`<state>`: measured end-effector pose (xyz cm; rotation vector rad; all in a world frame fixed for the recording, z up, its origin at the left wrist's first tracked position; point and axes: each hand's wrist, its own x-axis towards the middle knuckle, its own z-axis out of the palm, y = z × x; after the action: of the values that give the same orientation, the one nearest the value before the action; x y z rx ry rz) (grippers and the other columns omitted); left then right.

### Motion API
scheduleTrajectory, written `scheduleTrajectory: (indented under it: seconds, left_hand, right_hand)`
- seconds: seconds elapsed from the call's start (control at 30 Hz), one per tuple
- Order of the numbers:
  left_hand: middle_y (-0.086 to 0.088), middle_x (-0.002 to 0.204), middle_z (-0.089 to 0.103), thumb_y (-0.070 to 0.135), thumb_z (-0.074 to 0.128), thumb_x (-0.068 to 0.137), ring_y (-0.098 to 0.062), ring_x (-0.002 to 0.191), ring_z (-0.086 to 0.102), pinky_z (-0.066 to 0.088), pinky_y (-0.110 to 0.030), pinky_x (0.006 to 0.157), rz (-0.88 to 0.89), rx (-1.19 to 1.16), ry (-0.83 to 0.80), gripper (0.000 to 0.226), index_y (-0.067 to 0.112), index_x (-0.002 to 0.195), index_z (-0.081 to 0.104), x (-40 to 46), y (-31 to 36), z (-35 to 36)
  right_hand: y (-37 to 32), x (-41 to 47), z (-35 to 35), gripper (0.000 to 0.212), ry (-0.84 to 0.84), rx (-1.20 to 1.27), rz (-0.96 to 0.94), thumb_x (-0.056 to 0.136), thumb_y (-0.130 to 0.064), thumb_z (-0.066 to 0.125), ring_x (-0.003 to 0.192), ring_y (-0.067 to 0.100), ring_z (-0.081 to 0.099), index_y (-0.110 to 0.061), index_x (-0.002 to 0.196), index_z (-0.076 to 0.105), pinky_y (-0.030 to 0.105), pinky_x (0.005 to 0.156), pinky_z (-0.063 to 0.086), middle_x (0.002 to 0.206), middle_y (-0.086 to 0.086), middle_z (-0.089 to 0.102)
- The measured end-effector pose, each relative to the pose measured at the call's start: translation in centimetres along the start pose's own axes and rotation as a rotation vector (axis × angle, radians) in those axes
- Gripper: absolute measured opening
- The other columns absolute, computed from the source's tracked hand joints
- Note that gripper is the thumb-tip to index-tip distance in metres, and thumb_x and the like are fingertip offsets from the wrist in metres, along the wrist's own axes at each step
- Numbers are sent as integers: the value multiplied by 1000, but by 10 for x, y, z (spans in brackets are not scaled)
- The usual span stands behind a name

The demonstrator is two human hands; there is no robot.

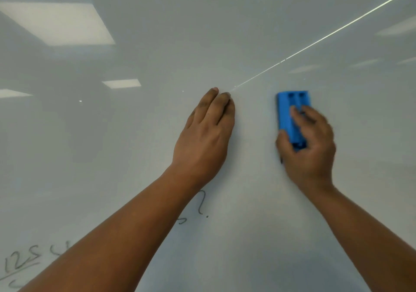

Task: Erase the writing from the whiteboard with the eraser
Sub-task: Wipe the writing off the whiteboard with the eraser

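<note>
You face pale reflections of rectangular ceiling light panels [58, 22], one large at upper left, smaller ones [121, 83] below, and a thin bright diagonal line [326, 37] running toward the upper right.

On the glossy white whiteboard [247, 32], black marker "125" [21, 261] above a stroke at its lower left; a "?" [201, 204] near its lower middle.

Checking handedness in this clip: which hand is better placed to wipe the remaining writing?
Right. The right hand already grips the blue eraser against the whiteboard; the left hand lies flat and empty. The question mark sits just below.
</note>
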<state>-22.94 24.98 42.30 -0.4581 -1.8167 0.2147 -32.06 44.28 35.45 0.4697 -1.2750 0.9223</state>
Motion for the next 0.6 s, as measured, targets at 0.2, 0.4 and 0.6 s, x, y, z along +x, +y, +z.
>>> scheduleTrajectory:
  seconds: [0.2,0.4,0.6]
  left_hand:
    - [-18,148,44,12,14,90,-35,145,29,25,-40,117,-41,-1,11,62,-3,141,45,4,9,5]
    - [-19,149,42,6,8,86,-38,146,26,29,-46,118,8,-9,-43,67,-6,142,43,8,8,2]
    - [-18,156,31,15,0,86,-35,149,17,17,-41,121,48,-5,-112,72,-3,148,34,26,28,16]
  right_hand:
    - [-32,-29,19,48,-128,46,-198,87,-17,69,115,30,58,-8,133,59,25,106,40,137,16,59]
    - [30,18,-10,46,93,58,131,86,-25,68,125,26,59,1,123,62,31,109,44,140,17,59]
    - [32,-7,0,42,-6,127,-70,88,-18,72,130,6,54,-4,127,62,29,109,45,145,5,54]
